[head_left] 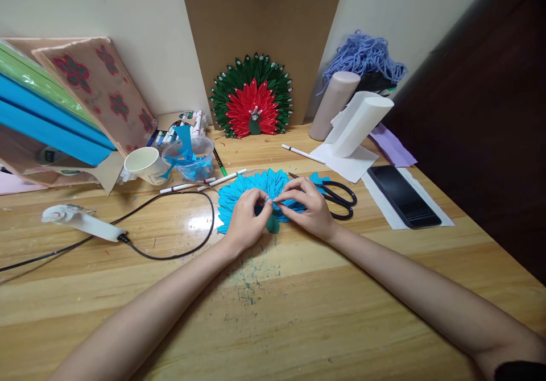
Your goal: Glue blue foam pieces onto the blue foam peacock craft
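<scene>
Head view looks down on a wooden table point(298, 313) with a blue paper fan point(243, 190) lying flat near its middle; every place below is told from that fan. Behind it, against the wall, leans a brown board point(264, 23) with a finished red and green fan point(252, 96) propped at its foot. Nearer than the fan the table is bare wood with paint flecks, the widest room for the forearms.

Left of it, a black cable point(187, 250) loops from a glue gun point(81, 222); a sliding left elbow could snag the loop and drag the gun. Just right of the fan, touching its edge, lie black scissors point(339, 199), likely to be nudged by the right wrist. Farther right rests a phone point(403, 196).

On the fan, the left hand point(247, 216) and right hand point(309, 207) meet, fingertips pinched together over a small dark green piece point(273, 224) at its near edge. Pressing too hard could crush the folded petals.
</scene>
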`<control>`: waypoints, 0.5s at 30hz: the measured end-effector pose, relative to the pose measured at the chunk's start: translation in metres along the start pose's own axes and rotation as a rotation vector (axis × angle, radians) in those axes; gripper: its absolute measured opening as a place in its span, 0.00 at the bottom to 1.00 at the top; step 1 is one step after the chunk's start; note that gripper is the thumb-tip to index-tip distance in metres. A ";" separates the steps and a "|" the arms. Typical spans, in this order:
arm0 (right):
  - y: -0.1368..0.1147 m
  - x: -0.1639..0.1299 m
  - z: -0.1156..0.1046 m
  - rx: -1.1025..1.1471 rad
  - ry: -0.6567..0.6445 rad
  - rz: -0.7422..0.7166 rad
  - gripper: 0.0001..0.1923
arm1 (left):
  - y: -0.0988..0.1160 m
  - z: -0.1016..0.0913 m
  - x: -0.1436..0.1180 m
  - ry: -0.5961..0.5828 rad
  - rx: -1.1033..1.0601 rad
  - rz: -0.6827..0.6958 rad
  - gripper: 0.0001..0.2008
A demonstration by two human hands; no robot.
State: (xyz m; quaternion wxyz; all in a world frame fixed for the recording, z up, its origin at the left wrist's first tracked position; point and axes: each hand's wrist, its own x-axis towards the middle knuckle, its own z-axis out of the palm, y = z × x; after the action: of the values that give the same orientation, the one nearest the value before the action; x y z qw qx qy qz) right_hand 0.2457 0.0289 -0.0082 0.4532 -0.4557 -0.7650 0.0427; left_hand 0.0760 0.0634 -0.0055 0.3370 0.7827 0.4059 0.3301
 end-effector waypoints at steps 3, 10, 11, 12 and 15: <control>0.000 0.000 0.000 -0.013 0.017 -0.009 0.05 | 0.001 0.000 0.000 -0.015 -0.021 -0.003 0.08; 0.000 0.001 0.000 0.048 0.059 0.090 0.04 | 0.006 -0.002 -0.001 0.004 -0.060 0.090 0.05; 0.000 0.001 0.000 0.055 0.058 0.100 0.04 | 0.006 -0.002 -0.001 0.003 -0.045 0.106 0.04; 0.000 0.001 -0.001 0.058 0.055 0.106 0.04 | 0.006 -0.002 -0.001 0.002 -0.033 0.115 0.04; -0.001 0.001 -0.001 0.059 0.048 0.103 0.04 | 0.005 -0.001 -0.001 0.002 -0.020 0.116 0.04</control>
State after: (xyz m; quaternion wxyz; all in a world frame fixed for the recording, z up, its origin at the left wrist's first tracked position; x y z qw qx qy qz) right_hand 0.2454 0.0290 -0.0067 0.4818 -0.4818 -0.7278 0.0777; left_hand 0.0766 0.0606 -0.0010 0.3245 0.8014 0.3568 0.3538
